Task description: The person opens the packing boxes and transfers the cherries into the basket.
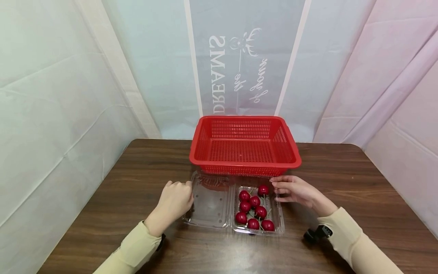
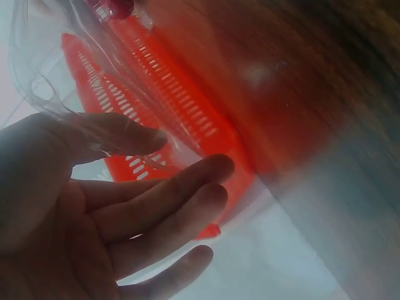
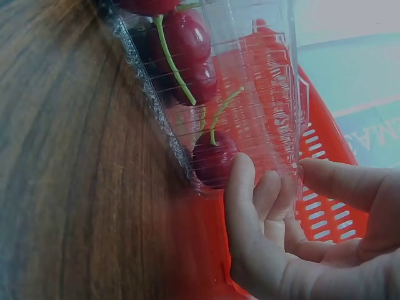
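Note:
A clear plastic clamshell box lies opened out on the table, its lid (image 1: 210, 203) on the left and its tray (image 1: 281, 217) on the right. Several dark red cherries (image 1: 253, 224) with green stems sit in the tray. My left hand (image 1: 176, 199) holds the lid's left edge; in the left wrist view the thumb (image 2: 128, 132) overlaps the clear rim, fingers on the other side. With the right hand (image 1: 297, 191) I grip the tray's right side near its far corner. The right wrist view shows the thumb (image 3: 340, 178) at the rim and fingertips against the side wall, beside a cherry (image 3: 214, 161).
A red slotted plastic basket (image 1: 244, 164) stands just beyond the box, near the table's back edge. The dark wooden table (image 1: 137, 182) meets a printed curtain (image 1: 246, 76) behind, with pale cloth (image 1: 61, 95) along the left side.

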Available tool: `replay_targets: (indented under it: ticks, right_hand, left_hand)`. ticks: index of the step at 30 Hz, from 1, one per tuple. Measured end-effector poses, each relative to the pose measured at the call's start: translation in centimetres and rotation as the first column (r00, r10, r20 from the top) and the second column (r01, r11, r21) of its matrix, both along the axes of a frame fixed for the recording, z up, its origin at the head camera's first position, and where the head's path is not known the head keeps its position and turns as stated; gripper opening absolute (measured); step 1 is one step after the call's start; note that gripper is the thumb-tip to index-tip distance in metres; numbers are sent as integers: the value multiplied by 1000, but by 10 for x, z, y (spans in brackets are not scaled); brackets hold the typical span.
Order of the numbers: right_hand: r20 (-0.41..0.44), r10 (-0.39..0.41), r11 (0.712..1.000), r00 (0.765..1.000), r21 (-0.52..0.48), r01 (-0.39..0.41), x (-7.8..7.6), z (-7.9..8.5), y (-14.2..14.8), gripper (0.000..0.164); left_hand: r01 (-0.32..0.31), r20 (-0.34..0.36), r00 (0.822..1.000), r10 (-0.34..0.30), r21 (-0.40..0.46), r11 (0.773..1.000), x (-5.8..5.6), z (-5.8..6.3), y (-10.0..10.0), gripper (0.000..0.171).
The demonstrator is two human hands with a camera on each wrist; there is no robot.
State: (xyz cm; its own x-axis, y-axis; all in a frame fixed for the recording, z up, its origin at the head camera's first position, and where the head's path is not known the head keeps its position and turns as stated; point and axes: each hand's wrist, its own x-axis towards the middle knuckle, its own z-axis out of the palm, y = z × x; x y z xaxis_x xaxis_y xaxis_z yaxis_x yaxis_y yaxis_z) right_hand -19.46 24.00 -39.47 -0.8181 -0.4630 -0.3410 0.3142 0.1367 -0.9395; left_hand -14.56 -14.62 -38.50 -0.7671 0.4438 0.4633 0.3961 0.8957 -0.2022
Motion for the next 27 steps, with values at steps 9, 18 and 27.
replay_targets:
  ticks: [9,18,27]
  right_hand:
    - [3,-28,999,1000,-25,28,-4,-2,4,49]
    - [2,-55,996,998,-68,56,-6,-3,3,44]
    - [-7,-75,997,997,-34,75,-9,-6,2,49]
  left_hand:
    - [-21,68,997,20,2,1000,-7,-7,7,17]
    - [-36,188,982,32,17,999,-12,-8,12,23]
    - [-38,258,965,36,2,999,-18,-10,15,25]
